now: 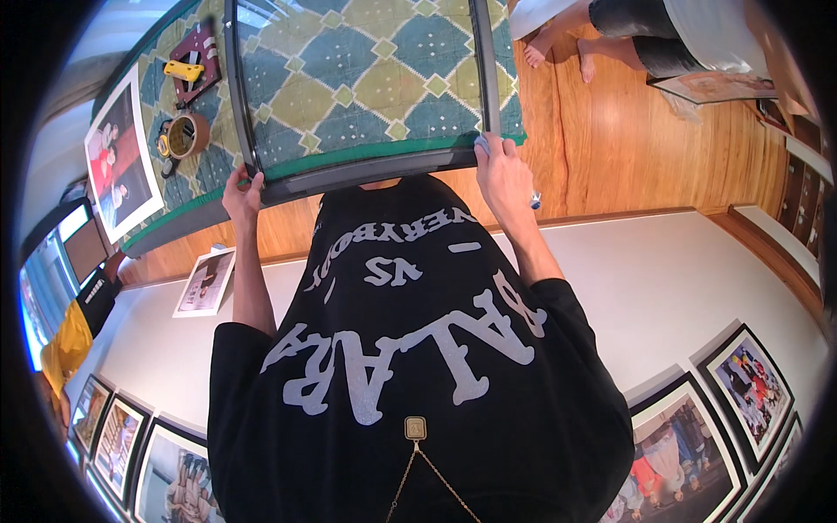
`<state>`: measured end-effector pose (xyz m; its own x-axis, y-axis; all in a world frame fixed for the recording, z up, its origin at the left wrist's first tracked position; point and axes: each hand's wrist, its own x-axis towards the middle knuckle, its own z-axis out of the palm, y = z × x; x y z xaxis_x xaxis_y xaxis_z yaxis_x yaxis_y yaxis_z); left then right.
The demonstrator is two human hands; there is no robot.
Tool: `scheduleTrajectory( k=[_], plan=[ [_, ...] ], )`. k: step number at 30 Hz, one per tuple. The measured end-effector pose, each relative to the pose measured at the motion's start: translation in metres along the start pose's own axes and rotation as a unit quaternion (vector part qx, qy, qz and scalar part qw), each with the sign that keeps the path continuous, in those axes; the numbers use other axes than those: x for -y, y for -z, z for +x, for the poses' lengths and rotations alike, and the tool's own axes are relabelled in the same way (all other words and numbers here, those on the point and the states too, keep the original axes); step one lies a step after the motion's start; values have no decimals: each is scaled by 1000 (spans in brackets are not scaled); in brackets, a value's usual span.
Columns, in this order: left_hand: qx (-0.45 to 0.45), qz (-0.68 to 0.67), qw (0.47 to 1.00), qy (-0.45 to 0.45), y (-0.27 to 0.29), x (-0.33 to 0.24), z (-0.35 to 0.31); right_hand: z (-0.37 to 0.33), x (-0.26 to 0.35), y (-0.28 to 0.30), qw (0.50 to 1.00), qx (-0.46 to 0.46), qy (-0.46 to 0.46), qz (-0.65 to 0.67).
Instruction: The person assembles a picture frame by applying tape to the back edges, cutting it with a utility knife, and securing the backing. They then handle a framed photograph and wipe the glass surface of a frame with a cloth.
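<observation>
A black picture frame (349, 179) with a clear pane lies over a green-and-teal patterned quilt (340, 78), its near bar close to my body. My left hand (243, 192) is closed on the frame's near left corner, thumb along the bar. At the near right corner my right hand (506, 179) is closed on the frame's edge. A bit of blue material (482, 145) shows at its fingers, and a small pale-and-blue end (535, 201) pokes out by the wrist; I cannot make out what it is. The frame's far side is cut off by the view.
Left on the quilt are a tape roll (199, 131), a yellow-handled tool (183, 71) on a dark red piece, a small yellow-and-black tool (163, 139) and a photo print (122, 161). A person's bare legs (623, 50) are at the far right. Framed photos (748, 397) line the wall behind me.
</observation>
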<state>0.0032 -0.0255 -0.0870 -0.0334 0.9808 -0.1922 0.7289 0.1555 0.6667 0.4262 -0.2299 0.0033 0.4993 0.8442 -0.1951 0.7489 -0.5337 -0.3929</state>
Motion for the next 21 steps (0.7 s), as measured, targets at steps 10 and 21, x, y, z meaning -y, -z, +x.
scheduleTrajectory(
  k=[10, 21],
  plan=[
    [17, 53, 998, -31, 2, -10, -4, 14, 88, -50, 982, 183, 8, 45],
    [36, 1, 997, -75, 18, -37, 58, 27, 31, -18, 962, -13, -247, 117]
  ],
)
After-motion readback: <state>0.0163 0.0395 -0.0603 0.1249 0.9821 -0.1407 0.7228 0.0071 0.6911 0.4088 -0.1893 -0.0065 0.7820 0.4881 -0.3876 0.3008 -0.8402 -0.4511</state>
